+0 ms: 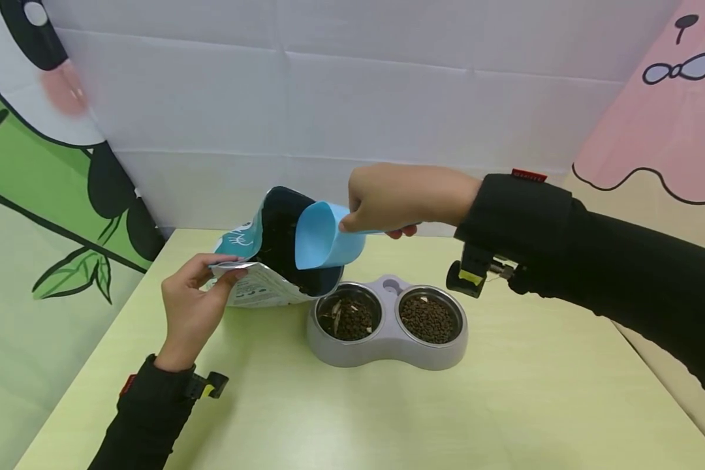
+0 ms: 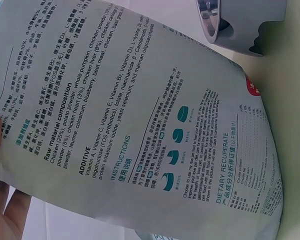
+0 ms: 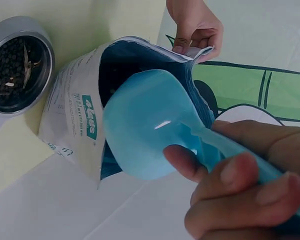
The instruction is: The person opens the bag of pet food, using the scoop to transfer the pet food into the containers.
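In the head view my left hand (image 1: 194, 303) pinches the top edge of a teal and white pet food bag (image 1: 264, 287), which is tilted with its mouth wide and dark inside. The bag's printed back (image 2: 140, 125) fills the left wrist view. My right hand (image 1: 390, 199) grips the handle of a light blue scoop (image 1: 329, 238), whose cup is at the bag's mouth. In the right wrist view the scoop (image 3: 150, 120) shows its rounded outside, partly within the opening; what it contains is hidden.
A grey double bowl stand (image 1: 388, 349) sits on the pale table (image 1: 352, 418) just right of the bag. Brown kibble lies in both metal bowls, with some pale bits in the left one. Behind the table hangs a cloth (image 1: 376, 98) with cartoon figures at either side.
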`<state>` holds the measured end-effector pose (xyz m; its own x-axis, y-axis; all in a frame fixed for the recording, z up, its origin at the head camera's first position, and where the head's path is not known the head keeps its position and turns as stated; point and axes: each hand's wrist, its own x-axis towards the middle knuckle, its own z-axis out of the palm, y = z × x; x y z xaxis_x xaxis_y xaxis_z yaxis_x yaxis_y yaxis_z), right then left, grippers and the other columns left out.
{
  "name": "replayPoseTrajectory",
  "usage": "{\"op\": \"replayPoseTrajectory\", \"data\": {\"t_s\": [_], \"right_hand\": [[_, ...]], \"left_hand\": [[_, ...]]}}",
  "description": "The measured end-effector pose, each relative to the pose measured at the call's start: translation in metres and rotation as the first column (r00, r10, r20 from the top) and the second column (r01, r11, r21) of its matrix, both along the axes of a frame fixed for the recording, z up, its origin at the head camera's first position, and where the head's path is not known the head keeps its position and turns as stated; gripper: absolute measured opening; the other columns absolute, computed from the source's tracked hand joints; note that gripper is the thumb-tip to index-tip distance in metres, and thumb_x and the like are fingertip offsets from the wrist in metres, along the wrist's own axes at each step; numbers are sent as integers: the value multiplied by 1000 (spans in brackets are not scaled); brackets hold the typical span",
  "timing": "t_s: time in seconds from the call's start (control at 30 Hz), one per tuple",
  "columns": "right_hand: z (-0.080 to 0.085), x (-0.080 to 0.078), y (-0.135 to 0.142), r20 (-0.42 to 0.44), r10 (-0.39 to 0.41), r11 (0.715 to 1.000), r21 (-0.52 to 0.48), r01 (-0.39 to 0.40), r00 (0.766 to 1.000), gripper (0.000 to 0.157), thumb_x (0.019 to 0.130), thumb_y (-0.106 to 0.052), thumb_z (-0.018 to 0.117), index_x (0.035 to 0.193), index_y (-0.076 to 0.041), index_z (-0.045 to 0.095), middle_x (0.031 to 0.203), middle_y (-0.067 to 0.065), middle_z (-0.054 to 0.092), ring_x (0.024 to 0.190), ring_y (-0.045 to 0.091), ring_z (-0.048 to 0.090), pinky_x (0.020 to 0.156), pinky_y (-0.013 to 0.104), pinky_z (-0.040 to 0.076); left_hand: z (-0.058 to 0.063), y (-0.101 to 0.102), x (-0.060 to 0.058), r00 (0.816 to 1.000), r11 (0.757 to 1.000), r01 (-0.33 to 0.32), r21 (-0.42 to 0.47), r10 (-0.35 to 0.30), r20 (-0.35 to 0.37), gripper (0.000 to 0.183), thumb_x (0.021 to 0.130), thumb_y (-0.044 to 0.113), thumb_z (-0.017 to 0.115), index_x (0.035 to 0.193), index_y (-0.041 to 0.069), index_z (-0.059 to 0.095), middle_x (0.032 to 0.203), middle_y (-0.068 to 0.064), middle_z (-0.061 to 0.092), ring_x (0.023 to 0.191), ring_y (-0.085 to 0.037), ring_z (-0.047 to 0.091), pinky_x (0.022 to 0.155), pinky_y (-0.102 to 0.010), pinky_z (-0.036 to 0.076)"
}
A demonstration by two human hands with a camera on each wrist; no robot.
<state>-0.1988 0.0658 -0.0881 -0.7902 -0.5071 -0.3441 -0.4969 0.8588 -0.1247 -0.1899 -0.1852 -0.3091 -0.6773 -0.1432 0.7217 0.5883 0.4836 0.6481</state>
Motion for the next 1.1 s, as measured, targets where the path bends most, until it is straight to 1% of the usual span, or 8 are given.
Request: {"op": "replayPoseTrajectory", "data": {"t_s": [0.17, 0.37, 0.53, 0.6, 0.83, 0.9, 1.0, 1.1], "right_hand": [[1, 0, -6, -16, -12, 999, 34, 13, 1000, 42, 91, -32, 51, 54, -15, 43, 53, 3, 44, 45, 16, 43, 45, 26, 38], [2, 0, -12, -33, -17, 997, 77, 19, 999, 37, 91, -31, 51, 60, -12, 49, 55, 3, 46, 47, 16, 45, 49, 28, 39], [-2, -2, -16, -52, -20, 993, 119, 26, 998, 35, 92, -29, 49, 62, -13, 40, 56, 4, 46, 48, 17, 43, 55, 30, 39], [-4, -3, -19, -59, -27, 991, 130, 35, 998, 33, 92, -29, 49, 65, -14, 39, 58, 4, 46, 49, 17, 44, 56, 31, 39], [-14, -5, -28, -60, -33, 992, 119, 40, 998, 20, 92, -27, 50, 81, -10, 50, 65, 4, 49, 51, 17, 46, 52, 29, 38], [-17, -7, -29, -61, -22, 992, 124, 30, 998, 20, 92, -26, 50, 81, -9, 51, 63, 4, 49, 51, 17, 46, 52, 28, 37], [-21, -8, -31, -65, -14, 991, 133, 23, 998, 23, 92, -26, 50, 75, -11, 50, 61, 3, 48, 50, 16, 46, 51, 28, 37], [-24, -9, -34, -69, 5, 990, 138, 5, 998, 28, 92, -23, 49, 67, -13, 44, 58, 3, 47, 49, 16, 45, 51, 28, 36]], "left_hand": [[-1, 0, 0, 1000, 1000, 4, 3, -4, -5, 26, 71, -5, 70, 94, 5, 64, 88, -7, 64, 86, -5, 58, 80, -16, 45], [-2, 0, -1, 1000, 1000, 3, -4, -3, -11, 26, 71, -6, 70, 94, 5, 64, 88, -8, 64, 86, -5, 58, 79, -15, 45], [-2, 0, 0, 1000, 1000, 1, -2, -1, -6, 26, 71, -6, 70, 94, 5, 64, 88, -8, 64, 85, -5, 57, 79, -15, 45], [-2, 0, 1, 1000, 1000, 1, -1, -1, -4, 26, 71, -5, 70, 94, 5, 64, 88, -7, 64, 85, -5, 57, 79, -15, 45], [-2, -1, 2, 1000, 1000, 6, 7, -6, -20, 25, 71, -7, 69, 93, 5, 64, 87, -8, 64, 84, -6, 58, 80, -16, 45], [-2, -1, 3, 1000, 1000, 16, 10, -15, -24, 25, 71, -7, 69, 92, 5, 64, 86, -8, 64, 84, -6, 58, 80, -16, 46], [-2, 0, 4, 999, 1000, 26, 8, -26, -26, 25, 71, -8, 68, 93, 5, 64, 87, -8, 64, 85, -6, 58, 81, -16, 46], [-2, -1, 4, 999, 1000, 30, 7, -29, -25, 25, 72, -8, 68, 93, 5, 64, 88, -9, 64, 87, -6, 58, 80, -17, 46]]}}
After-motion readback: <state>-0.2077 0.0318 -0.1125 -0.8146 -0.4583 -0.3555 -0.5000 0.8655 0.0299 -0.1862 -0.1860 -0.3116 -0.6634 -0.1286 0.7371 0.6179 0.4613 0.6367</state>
